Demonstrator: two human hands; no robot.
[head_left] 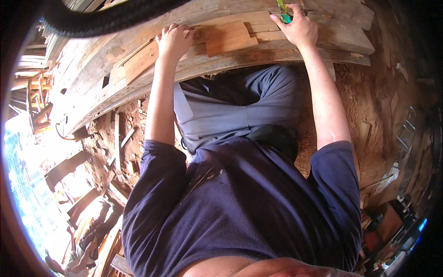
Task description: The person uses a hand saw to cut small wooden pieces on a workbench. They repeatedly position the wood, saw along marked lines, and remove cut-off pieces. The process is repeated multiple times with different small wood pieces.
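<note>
My left hand (174,42) lies over the wooden bench with its fingers curled down; whatever is under the fingertips is hidden. Beside it is a thin wooden board (140,63), set at a slant along the bench edge. Between my hands a flat, reddish-brown piece of wood (227,39) with a stepped end rests on the planks. My right hand (301,28) is closed around a small green-and-yellow tool (286,17) near the top edge of the view. Its kind is not clear, as the fingers cover part of it.
The long plank bench (92,96) runs across in front of my legs. Wood offcuts (117,143) litter the brown ground at left, with stacked timber beyond. A black curved tube (110,21) crosses the upper left. Another person (83,258) shows at the lower left.
</note>
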